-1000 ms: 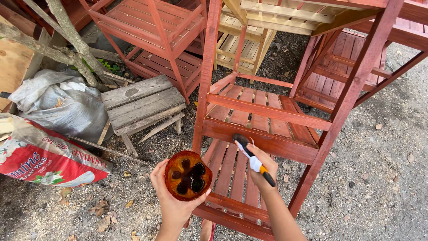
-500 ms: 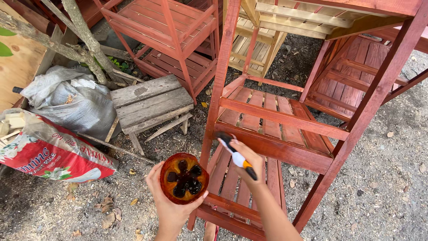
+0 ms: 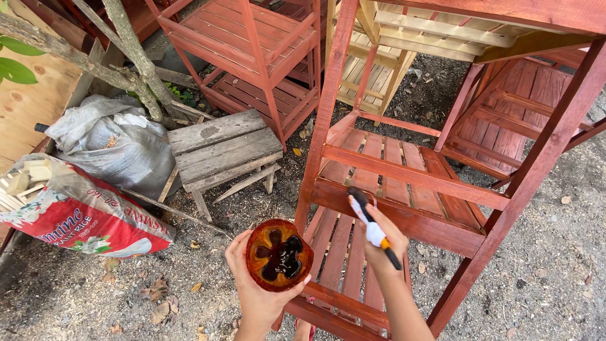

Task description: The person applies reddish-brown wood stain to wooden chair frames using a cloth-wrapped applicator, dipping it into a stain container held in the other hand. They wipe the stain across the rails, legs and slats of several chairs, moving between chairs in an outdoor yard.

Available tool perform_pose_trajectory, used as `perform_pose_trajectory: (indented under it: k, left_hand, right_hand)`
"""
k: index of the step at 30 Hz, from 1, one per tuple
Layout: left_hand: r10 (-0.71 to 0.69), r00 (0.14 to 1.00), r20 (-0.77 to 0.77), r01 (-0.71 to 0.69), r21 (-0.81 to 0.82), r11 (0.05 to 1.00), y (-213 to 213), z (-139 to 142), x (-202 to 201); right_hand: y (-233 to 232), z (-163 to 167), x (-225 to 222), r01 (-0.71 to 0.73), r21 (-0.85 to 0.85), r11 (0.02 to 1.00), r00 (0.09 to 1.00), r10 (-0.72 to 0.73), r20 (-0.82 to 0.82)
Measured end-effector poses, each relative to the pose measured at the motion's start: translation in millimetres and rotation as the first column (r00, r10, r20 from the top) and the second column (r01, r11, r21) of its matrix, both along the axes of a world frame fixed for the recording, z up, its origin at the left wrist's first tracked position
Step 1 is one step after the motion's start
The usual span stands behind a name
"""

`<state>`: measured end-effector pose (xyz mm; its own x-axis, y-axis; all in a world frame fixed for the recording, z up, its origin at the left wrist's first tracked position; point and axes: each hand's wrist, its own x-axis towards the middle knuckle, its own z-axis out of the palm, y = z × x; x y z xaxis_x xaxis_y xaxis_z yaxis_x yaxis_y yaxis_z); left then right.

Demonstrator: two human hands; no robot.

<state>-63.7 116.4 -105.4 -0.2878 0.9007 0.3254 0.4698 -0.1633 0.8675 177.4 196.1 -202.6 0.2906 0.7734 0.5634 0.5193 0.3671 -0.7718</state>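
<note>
My left hand [image 3: 255, 293] holds a round cut-off container [image 3: 278, 254] with dark reddish-brown stain pooled in its bottom. My right hand [image 3: 384, 243] grips a paintbrush [image 3: 372, 227] with a white and orange handle; its dark bristles touch the front rail of a red-stained wooden slatted rack [image 3: 410, 215]. The container is just left of the rack's front left post [image 3: 323, 120], at the height of the lower shelf.
A weathered grey wooden stool [image 3: 221, 151] stands to the left. A grey sack [image 3: 107, 142], a red and white printed bag [image 3: 76, 215] and a tree trunk [image 3: 129, 53] lie beyond it. More red racks [image 3: 252, 57] and an unpainted one [image 3: 385, 63] stand behind. Gravel ground [image 3: 555, 252].
My view has shifted slightly right and closer. The brush has slid a little along the front rail. The container has stayed in my left hand.
</note>
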Motion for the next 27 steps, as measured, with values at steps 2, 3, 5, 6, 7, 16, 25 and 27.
perform_pose_trajectory:
  k: [2,3,5,6,7,16,25,27]
  left_hand:
    - [0.016,0.999,-0.04,-0.016,-0.014,1.0,1,1,-7]
    - [0.02,1.0,-0.016,-0.02,-0.018,1.0,2,1,-10]
    - [0.028,0.999,0.031,-0.027,-0.025,0.999,4,1,-14]
    - [0.025,1.0,0.017,-0.024,-0.027,0.999,5,1,-16]
    - [0.021,1.0,0.005,-0.021,-0.03,0.999,6,2,-16]
    - [-0.127,0.992,0.02,0.127,0.009,0.992,19,7,26]
    - [-0.346,0.938,0.024,0.344,0.068,0.937,8,13,119]
    - [-0.374,0.927,0.028,0.37,0.086,0.925,4,16,133]
  right_hand:
    - [27,3,-40,-0.115,0.041,0.993,0.993,0.116,-0.018]
    - [35,6,-57,-0.17,0.066,0.983,0.985,0.171,-0.017]
    - [41,12,-77,-0.18,0.081,0.98,0.984,0.18,0.011]
    - [42,15,-81,-0.183,0.089,0.979,0.983,0.182,0.026]
    - [41,17,-80,-0.194,0.051,0.98,0.981,0.194,0.013]
    - [-14,20,44,0.044,0.025,0.999,0.991,-0.047,0.128]
    - [-111,21,198,0.41,-0.015,0.912,0.896,-0.399,0.194]
    - [-117,20,202,0.399,0.018,0.917,0.906,-0.397,0.144]
